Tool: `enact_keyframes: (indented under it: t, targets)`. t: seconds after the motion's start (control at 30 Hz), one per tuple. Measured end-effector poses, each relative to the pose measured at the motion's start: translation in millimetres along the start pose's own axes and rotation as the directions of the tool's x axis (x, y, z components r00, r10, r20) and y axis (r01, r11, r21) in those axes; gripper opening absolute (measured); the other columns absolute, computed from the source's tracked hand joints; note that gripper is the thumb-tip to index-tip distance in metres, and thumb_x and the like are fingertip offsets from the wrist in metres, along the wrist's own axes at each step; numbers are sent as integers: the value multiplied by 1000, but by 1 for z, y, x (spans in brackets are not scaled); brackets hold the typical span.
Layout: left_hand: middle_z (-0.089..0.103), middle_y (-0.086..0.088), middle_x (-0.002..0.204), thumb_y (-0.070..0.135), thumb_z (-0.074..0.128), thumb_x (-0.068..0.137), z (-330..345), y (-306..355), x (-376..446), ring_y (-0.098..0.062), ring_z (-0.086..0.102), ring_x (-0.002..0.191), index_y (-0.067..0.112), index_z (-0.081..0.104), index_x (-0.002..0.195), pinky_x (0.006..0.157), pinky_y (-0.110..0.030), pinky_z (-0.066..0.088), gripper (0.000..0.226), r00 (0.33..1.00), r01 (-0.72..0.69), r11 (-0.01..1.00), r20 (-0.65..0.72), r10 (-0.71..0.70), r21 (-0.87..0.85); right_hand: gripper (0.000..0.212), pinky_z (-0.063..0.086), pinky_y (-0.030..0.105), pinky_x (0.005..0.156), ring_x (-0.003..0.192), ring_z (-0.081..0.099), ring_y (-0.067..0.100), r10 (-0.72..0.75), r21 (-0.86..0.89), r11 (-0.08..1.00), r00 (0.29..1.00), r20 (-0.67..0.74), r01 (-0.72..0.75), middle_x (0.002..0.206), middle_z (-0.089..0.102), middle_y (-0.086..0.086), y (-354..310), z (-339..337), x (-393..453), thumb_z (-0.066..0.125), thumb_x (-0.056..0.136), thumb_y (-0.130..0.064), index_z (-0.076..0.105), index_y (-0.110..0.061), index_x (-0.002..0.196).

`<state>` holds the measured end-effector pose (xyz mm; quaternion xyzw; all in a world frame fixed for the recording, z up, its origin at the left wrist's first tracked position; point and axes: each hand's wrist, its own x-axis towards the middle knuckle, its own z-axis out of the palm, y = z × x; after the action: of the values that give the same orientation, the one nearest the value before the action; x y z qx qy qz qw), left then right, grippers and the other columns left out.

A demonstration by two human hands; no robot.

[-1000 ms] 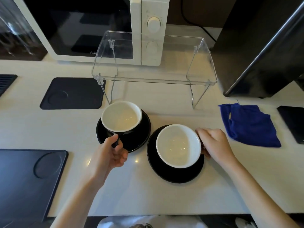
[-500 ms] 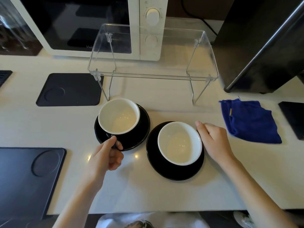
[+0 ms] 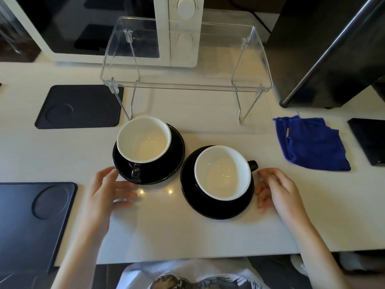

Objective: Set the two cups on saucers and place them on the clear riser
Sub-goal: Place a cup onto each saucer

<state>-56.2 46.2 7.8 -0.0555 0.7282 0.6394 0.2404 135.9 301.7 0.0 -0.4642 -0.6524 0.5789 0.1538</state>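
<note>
White counter (image 3: pixel 187 236) setup, pretty tidy. Nearest me, both hands are loose and empty: left hand (image 3: pixel 104 197) sits just beside the left saucer (image 3: pixel 175 157), right hand (image 3: pixel 277 195) just beside the right saucer (image 3: pixel 208 209), fingers relaxed, gripping nothing. Left cup (image 3: pixel 143 140) and right cup (image 3: pixel 223 173) are each already sitting on a saucer, so I'd call the first half done. Further back, the clear riser (image 3: pixel 187 88) has nothing on top yet, so both sets need lifting up there. Microwave (image 3: pixel 116 28) behind it.
</note>
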Motion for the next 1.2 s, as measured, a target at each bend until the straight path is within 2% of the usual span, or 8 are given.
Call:
enact_keyframes:
  t: [0.1,0.2,0.37,0.5,0.6,0.8,1.0,1.2]
  targets:
    - [68,-20,69,27,40,94,2,-2,7,-31,68,54,16,53,109,65,-51,53,23,997,44,998,72,-41,-36,17,44,28,34,37,52,27,59,58,996,997,54,-62,53,54,17,-1,3,-8,44,94,-11,60,-6,93]
    - [66,-25,79,25,39,94,3,-1,10,-29,69,55,15,56,102,55,-45,56,20,992,50,998,116,-47,-23,15,46,28,32,34,54,26,96,112,988,993,74,-104,48,54,14,-1,10,-15,45,94,-10,60,-10,93]
    - [72,-14,67,20,38,95,0,-5,13,-30,70,59,14,55,110,54,-41,57,23,987,41,999,154,-37,-22,14,53,31,39,41,60,23,101,112,988,993,62,-107,45,60,4,2,18,-21,50,90,-8,63,-13,93]
    - [67,-24,74,18,40,94,0,-6,12,-30,69,57,7,52,114,52,-40,56,25,988,25,1000,155,-22,-19,14,56,36,47,45,64,25,104,77,991,987,120,-114,51,67,4,0,17,-21,57,87,-7,62,-18,95]
    - [70,-15,65,16,40,95,1,-7,12,-29,69,56,5,51,115,50,-37,56,25,987,6,1000,163,-3,-20,17,57,38,49,45,64,26,96,44,994,983,159,-104,56,70,3,0,17,-20,60,86,-6,60,-19,96]
    - [69,-11,60,16,40,95,2,-8,12,-27,68,54,3,49,116,48,-36,56,26,989,-10,1000,148,12,-13,17,57,36,45,44,63,27,93,97,989,981,169,-110,62,68,11,1,16,-18,56,87,-1,61,-14,96]
    - [68,-16,64,16,45,93,7,-9,11,-24,68,50,5,50,114,47,-35,55,24,994,-23,1000,102,24,-12,22,54,32,40,39,62,28,90,151,982,983,160,-114,53,68,2,5,18,-19,51,86,6,61,-13,90]
    - [71,-1,54,7,48,89,10,-7,13,-17,69,50,7,47,111,47,-28,56,22,998,-22,1000,54,22,-8,21,55,35,43,46,65,32,79,177,978,982,172,-109,80,65,17,5,17,-20,50,87,7,60,-9,96]
